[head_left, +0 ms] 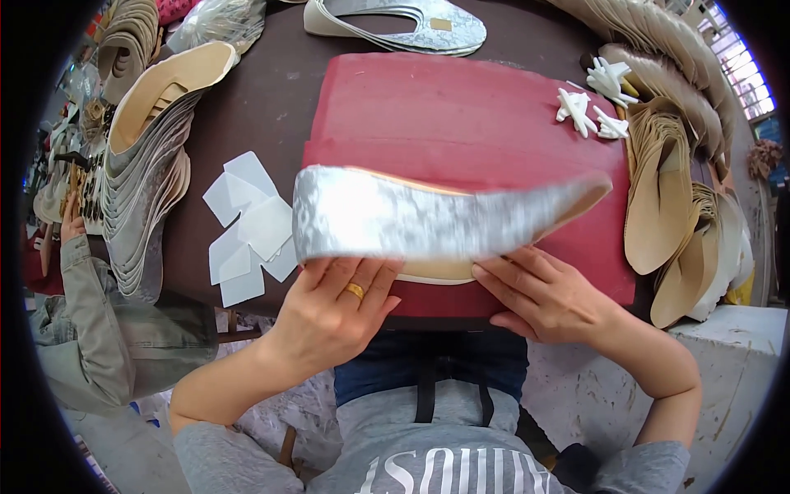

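A silver, mottled shoe upper [387, 218] with a tan lining is held up over a red mat; its right part is smeared by motion. My left hand [337, 305], with a gold ring, grips its lower left edge, the fingertips hidden behind the silver material. My right hand [547, 296] holds the lower edge farther right, fingers bent over the tan lining. A strip of that tan lining [436, 269] shows between the hands. White four-cornered pieces [267, 226] lie overlapping to the left of the upper.
The red mat [461, 99] covers the middle of the dark table [247, 107]. Stacked silver uppers stand at left [152, 189] and lie at the back [395, 25]. Tan uppers [658, 189] crowd the right edge, near white strips [580, 111]. At left, a co-worker's sleeve [99, 313] shows.
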Demonstrator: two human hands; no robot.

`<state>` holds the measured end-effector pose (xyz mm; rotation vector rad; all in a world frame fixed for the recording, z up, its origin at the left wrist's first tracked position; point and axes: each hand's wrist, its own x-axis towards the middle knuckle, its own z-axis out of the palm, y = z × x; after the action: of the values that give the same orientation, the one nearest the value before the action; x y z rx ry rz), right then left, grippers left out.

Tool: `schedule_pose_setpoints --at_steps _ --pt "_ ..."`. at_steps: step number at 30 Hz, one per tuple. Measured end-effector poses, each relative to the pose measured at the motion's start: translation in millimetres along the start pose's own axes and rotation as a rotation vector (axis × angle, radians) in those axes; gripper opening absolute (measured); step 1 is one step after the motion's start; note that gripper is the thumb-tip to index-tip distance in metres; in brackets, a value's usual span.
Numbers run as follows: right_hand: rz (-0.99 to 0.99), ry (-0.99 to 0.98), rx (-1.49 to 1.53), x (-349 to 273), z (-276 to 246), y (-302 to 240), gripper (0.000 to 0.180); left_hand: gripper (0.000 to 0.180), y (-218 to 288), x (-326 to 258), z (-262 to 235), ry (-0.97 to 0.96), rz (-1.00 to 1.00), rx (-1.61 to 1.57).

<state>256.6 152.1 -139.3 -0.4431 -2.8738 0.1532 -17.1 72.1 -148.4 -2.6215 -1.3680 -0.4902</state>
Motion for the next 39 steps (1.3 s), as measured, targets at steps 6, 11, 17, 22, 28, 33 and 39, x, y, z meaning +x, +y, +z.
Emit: schedule_pose_setpoints --at_steps 6,11,17,22,28,33,39 --pt "0.083 -0.046 -0.002 19.0 2.6 -7.9 0.049 0.034 -3.2 -9.2 -8.2 -0.033 -0.013 0.127" --pt "0.160 -0.024 -0.095 80.9 -4.0 -48.3 0.049 0.031 -2.2 -18.5 -23.9 0.059 0.054 0.181" --pt "0.138 0.153 -0.224 99.7 -8.7 -80.2 0.039 0.027 9.6 -32.4 -63.8 -0.012 0.063 0.256" --pt "0.126 0.219 0.143 90.9 -26.5 -59.8 0.026 0.028 5.1 -27.7 -46.1 0.074 0.090 0.177" --pt "0.727 0.118 0.735 56.1 -13.2 -15.2 0.031 0.033 4.4 -27.5 -14.2 0.054 0.036 0.049" --pt "0.640 0.137 0.608 57.0 10.2 12.4 0.057 0.031 -5.3 1.5 -2.6 0.016 0.094 0.093" --pt "0.556 0.232 0.295 59.1 20.0 9.8 0.054 0.032 1.6 1.6 -9.4 -0.062 0.080 0.029"
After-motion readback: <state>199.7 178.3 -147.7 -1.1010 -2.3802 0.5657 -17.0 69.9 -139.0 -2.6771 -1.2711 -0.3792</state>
